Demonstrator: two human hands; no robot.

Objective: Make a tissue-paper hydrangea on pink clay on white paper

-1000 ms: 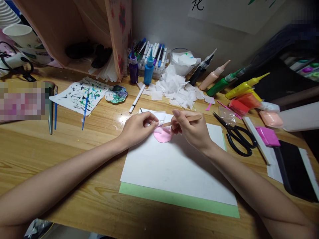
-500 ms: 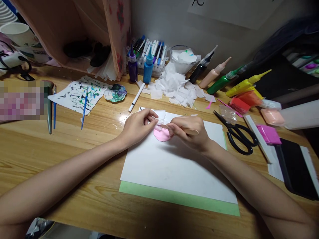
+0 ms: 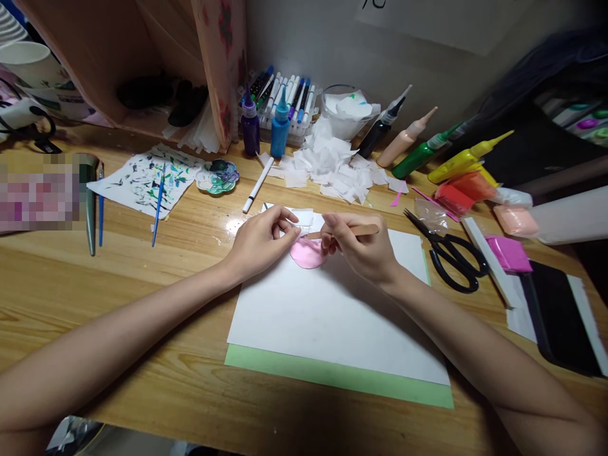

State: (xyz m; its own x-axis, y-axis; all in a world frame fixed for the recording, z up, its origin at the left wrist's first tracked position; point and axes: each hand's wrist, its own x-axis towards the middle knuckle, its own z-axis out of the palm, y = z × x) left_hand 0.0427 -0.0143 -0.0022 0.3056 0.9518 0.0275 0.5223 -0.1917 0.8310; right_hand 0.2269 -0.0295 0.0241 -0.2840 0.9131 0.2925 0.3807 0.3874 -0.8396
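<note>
A pink, thin round piece (image 3: 306, 254), like flattened clay, is at the upper part of a white paper sheet (image 3: 332, 316). My left hand (image 3: 263, 244) is at its upper left edge, thumb and fingertips closed together; what they pinch is hidden. A slim wooden stick (image 3: 365, 230) is gripped in my right hand (image 3: 363, 250), its tip pointing left at the top edge of the pink piece. Just beyond my fingertips lies a small white paper slip (image 3: 303, 217).
Green paper (image 3: 332, 378) shows under the white sheet. Black scissors (image 3: 451, 253), a pink clay pack (image 3: 509, 253) and a black phone-like slab (image 3: 560, 316) are on the right. Torn white paper (image 3: 332, 158), paint bottles (image 3: 280, 126) and a marker (image 3: 258, 185) lie behind. Paintbrushes (image 3: 158, 206) are left.
The stick in my right hand has swung from pointing toward me to lying nearly level, tip to the left. My right thumb has lifted. My left hand has hardly moved.
</note>
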